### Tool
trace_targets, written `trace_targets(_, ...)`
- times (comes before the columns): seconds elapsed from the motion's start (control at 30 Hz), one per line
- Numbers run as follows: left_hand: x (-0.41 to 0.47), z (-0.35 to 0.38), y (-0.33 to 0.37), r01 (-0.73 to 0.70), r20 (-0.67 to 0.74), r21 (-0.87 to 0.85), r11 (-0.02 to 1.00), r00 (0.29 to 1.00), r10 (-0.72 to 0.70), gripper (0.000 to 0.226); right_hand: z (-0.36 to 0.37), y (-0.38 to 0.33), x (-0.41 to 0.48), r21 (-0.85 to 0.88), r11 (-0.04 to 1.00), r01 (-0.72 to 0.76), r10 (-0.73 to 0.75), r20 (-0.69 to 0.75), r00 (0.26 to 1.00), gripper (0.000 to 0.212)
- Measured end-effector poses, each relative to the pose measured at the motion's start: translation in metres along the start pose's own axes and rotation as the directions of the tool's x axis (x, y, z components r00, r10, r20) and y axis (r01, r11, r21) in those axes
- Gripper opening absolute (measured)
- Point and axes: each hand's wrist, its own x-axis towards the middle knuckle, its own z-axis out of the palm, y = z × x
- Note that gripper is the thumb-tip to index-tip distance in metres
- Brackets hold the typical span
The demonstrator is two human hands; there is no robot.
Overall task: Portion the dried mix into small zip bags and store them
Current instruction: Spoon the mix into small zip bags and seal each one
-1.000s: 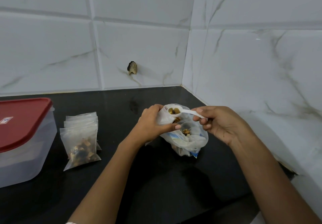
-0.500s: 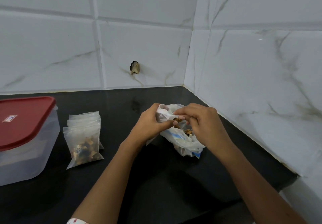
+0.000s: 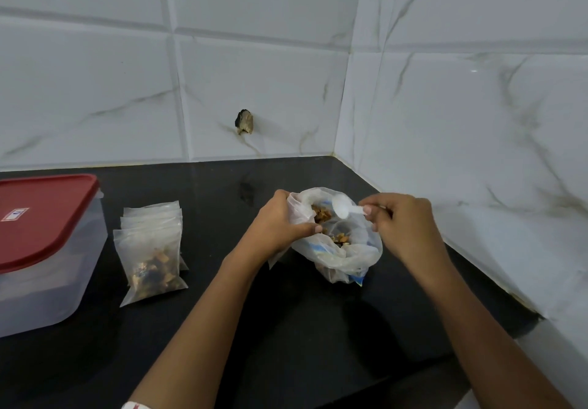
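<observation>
Head view: a black countertop [image 3: 286, 338] is seen in a corner of white tiled wall [image 3: 254, 74]. The left hand [image 3: 280, 227] is curled round the mouth of a small zip bag [image 3: 299, 206], which is held open just above a large plastic bag [image 3: 353, 254] resting on the counter. Dried mix [image 3: 319, 214] is visible inside the held bag, and more appears lower down in the large bag; the edge between the two bags cannot be traced with certainty. A white scoop [image 3: 342, 209] is pinched by its handle in the right hand [image 3: 405, 227], its bowl at the small bag's opening. To the left, a stack of zip bags [image 3: 152, 249] lies flat, the top one part-filled with mix. Further left, a clear storage container [image 3: 47, 281] is closed by a red lid [image 3: 41, 217].
</observation>
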Motion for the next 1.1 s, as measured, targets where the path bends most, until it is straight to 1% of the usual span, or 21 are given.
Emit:
trace_targets(0.03, 0.001, 0.0, -0.001, 0.021, 0.015, 0.036, 0.999, 1.0, -0.021, 0.066, 0.002, 0.001, 0.0, -0.131, 0.991, -0.02, 0.03, 0.074, 0.997, 0.024)
trace_targets(0.1, 0.002, 0.0, -0.003, 0.075, 0.041, 0.094, 0.993, 0.996, -0.079, 0.068, 0.007, -0.002, -0.001, -0.362, 0.932, -0.005, 0.094, 0.23, 0.968, 0.029)
trace_targets(0.17, 0.003, 0.0, -0.005, 0.146, 0.067, 0.14, 0.979, 0.985, -0.156, 0.071, 0.011, -0.008, -0.001, -0.508, 0.86, 0.057, 0.132, 0.33, 0.935, 0.032)
trace_targets(0.23, 0.003, 0.0, -0.007, 0.184, 0.081, 0.146, 0.972, 0.977, -0.197, 0.072, 0.016, -0.015, -0.001, -0.573, 0.815, 0.084, 0.161, 0.363, 0.918, 0.036)
trace_targets(0.3, 0.002, 0.0, -0.007, 0.189, 0.091, 0.131, 0.973, 0.975, -0.201, 0.072, 0.022, -0.02, -0.001, -0.568, 0.818, 0.096, 0.175, 0.403, 0.898, 0.034)
trace_targets(0.33, 0.002, 0.0, -0.007, 0.192, 0.092, 0.121, 0.974, 0.975, -0.204, 0.072, 0.024, -0.021, -0.004, -0.543, 0.834, 0.099, 0.166, 0.418, 0.893, 0.032)
trace_targets(0.4, 0.002, 0.001, -0.007, 0.209, 0.092, 0.088, 0.974, 0.972, -0.217, 0.073, 0.025, -0.021, -0.007, -0.47, 0.88, 0.065, 0.138, 0.384, 0.913, 0.027)
trace_targets(0.5, 0.004, 0.004, -0.007, 0.246, 0.102, 0.016, 0.969, 0.964, -0.247, 0.075, 0.025, -0.015, -0.012, -0.311, 0.95, -0.022, 0.103, 0.247, 0.964, 0.024)
trace_targets(0.57, 0.004, 0.007, -0.007, 0.29, 0.116, -0.077, 0.954, 0.953, -0.281, 0.078, 0.025, -0.011, -0.015, -0.192, 0.98, -0.059, 0.094, 0.178, 0.98, 0.025)
trace_targets(0.67, 0.003, 0.01, -0.008, 0.35, 0.137, -0.238, 0.906, 0.935, -0.326, 0.078, 0.025, -0.006, -0.015, -0.117, 0.989, -0.094, 0.115, 0.191, 0.975, 0.025)
trace_targets(0.77, 0.001, 0.013, -0.008, 0.381, 0.167, -0.378, 0.844, 0.925, -0.342, 0.075, 0.024, -0.002, -0.013, 0.023, 0.981, -0.194, 0.185, 0.207, 0.961, 0.022)
trace_targets(0.83, 0.001, 0.016, -0.007, 0.384, 0.178, -0.423, 0.821, 0.923, -0.34, 0.074, 0.023, 0.003, -0.011, 0.14, 0.949, -0.283, 0.253, 0.2, 0.947, 0.02)
trace_targets(0.9, -0.001, 0.017, -0.006, 0.377, 0.191, -0.457, 0.806, 0.926, -0.325, 0.073, 0.023, 0.007, -0.009, 0.24, 0.89, -0.387, 0.338, 0.221, 0.915, 0.017)
trace_targets(1.0, -0.002, 0.019, -0.006, 0.344, 0.191, -0.493, 0.799, 0.939, -0.287, 0.068, 0.024, 0.015, -0.001, 0.343, 0.764, -0.547, 0.467, 0.291, 0.835, 0.015)
trace_targets(1.1, -0.004, 0.022, -0.002, 0.305, 0.185, -0.499, 0.811, 0.952, -0.244, 0.062, 0.024, 0.019, 0.005, 0.433, 0.622, -0.652, 0.53, 0.38, 0.758, 0.015)
